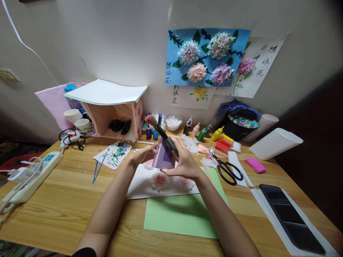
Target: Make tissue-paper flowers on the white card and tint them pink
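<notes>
A small purple case (163, 157) with a darker square on its face is held up above the middle of the table. My left hand (143, 156) grips its left side. My right hand (184, 159) closes around its right side and also holds a makeup brush (161, 132), whose pink bristles point up and left. Beneath my hands lies a white sheet (142, 185) bearing fluffy pink-and-white paper flowers (160, 181), partly hidden by my hands. Under that sheet is a green sheet of paper (179, 217).
Black scissors (227, 169) and a phone (291, 216) lie to the right. Paint bottles (202, 134) stand at the back. Two thin blue brushes (100, 166) rest by a paint-smeared paper (115, 155). A power strip (34, 176) sits left. Flower pictures (207, 59) hang on the wall.
</notes>
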`<state>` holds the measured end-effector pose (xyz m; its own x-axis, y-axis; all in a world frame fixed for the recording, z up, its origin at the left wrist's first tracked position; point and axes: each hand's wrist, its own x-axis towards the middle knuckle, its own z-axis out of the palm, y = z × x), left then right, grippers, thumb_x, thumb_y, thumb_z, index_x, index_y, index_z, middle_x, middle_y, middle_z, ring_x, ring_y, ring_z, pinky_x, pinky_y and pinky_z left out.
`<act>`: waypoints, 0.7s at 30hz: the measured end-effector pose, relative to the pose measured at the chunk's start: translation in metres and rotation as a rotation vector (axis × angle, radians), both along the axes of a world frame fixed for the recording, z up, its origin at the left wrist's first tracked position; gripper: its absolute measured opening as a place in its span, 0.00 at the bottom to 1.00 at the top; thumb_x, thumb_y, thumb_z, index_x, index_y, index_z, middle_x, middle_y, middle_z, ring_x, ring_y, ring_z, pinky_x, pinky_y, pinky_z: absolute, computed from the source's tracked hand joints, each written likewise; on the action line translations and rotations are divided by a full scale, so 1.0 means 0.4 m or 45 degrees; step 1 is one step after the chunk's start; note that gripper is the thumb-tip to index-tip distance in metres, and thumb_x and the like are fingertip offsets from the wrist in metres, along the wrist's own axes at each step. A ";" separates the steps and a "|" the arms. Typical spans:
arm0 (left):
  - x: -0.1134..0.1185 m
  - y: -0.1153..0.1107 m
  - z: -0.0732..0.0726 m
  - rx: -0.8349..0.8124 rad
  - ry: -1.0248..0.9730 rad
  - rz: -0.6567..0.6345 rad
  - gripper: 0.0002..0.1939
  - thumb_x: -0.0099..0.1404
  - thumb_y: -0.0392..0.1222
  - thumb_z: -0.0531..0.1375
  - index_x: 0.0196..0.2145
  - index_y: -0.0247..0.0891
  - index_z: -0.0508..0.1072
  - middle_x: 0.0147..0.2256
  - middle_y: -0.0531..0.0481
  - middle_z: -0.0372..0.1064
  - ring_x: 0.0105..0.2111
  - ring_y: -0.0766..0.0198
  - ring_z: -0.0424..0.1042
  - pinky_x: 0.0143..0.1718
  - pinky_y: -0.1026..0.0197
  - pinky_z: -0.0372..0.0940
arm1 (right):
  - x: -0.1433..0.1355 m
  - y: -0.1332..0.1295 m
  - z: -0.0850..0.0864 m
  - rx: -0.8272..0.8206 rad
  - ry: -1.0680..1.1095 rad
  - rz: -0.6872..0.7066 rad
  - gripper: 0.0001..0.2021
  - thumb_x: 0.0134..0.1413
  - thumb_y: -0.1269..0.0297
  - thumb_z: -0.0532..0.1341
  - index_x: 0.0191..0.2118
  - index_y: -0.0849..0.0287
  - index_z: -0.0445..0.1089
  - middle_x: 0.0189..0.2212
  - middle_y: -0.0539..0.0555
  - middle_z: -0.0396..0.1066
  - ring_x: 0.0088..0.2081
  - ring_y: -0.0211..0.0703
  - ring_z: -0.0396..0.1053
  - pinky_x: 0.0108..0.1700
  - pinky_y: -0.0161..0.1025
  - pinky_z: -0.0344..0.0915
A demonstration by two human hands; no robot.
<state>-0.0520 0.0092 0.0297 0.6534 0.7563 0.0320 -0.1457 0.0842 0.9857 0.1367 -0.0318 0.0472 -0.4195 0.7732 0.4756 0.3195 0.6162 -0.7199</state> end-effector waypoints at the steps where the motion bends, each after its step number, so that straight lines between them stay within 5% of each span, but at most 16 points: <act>1: 0.001 0.001 0.004 -0.032 -0.020 -0.060 0.31 0.50 0.48 0.54 0.53 0.38 0.69 0.43 0.43 0.74 0.47 0.43 0.70 0.45 0.44 0.64 | 0.003 0.001 -0.001 -0.028 0.060 0.001 0.46 0.33 0.64 0.70 0.61 0.55 0.51 0.56 0.61 0.55 0.58 0.56 0.58 0.53 0.49 0.66; 5: 0.014 -0.002 0.024 -0.112 -0.117 -0.190 0.32 0.56 0.53 0.53 0.56 0.38 0.65 0.48 0.43 0.72 0.49 0.46 0.69 0.46 0.49 0.63 | 0.010 0.003 -0.002 -0.068 0.247 -0.008 0.46 0.34 0.63 0.71 0.61 0.55 0.51 0.56 0.59 0.55 0.59 0.53 0.56 0.53 0.43 0.67; 14: 0.024 -0.011 0.048 -0.182 -0.113 -0.128 0.33 0.57 0.54 0.56 0.58 0.39 0.63 0.46 0.44 0.73 0.46 0.50 0.71 0.45 0.53 0.63 | 0.002 0.002 -0.011 -0.116 0.327 -0.068 0.48 0.30 0.62 0.72 0.61 0.54 0.53 0.55 0.59 0.58 0.57 0.57 0.60 0.54 0.50 0.67; 18: 0.014 0.002 0.046 -0.357 -0.244 -0.075 0.36 0.53 0.55 0.54 0.56 0.33 0.65 0.45 0.41 0.74 0.46 0.47 0.71 0.44 0.52 0.64 | 0.001 0.001 -0.019 -0.324 0.509 -0.110 0.53 0.29 0.56 0.73 0.64 0.50 0.47 0.46 0.58 0.66 0.45 0.57 0.70 0.44 0.54 0.72; 21: 0.006 0.011 0.051 -0.498 -0.383 -0.036 0.36 0.53 0.56 0.51 0.54 0.30 0.67 0.46 0.37 0.73 0.48 0.44 0.69 0.48 0.46 0.61 | 0.006 0.008 -0.018 -0.260 0.664 -0.157 0.56 0.31 0.48 0.72 0.65 0.51 0.42 0.53 0.61 0.62 0.52 0.59 0.66 0.48 0.55 0.69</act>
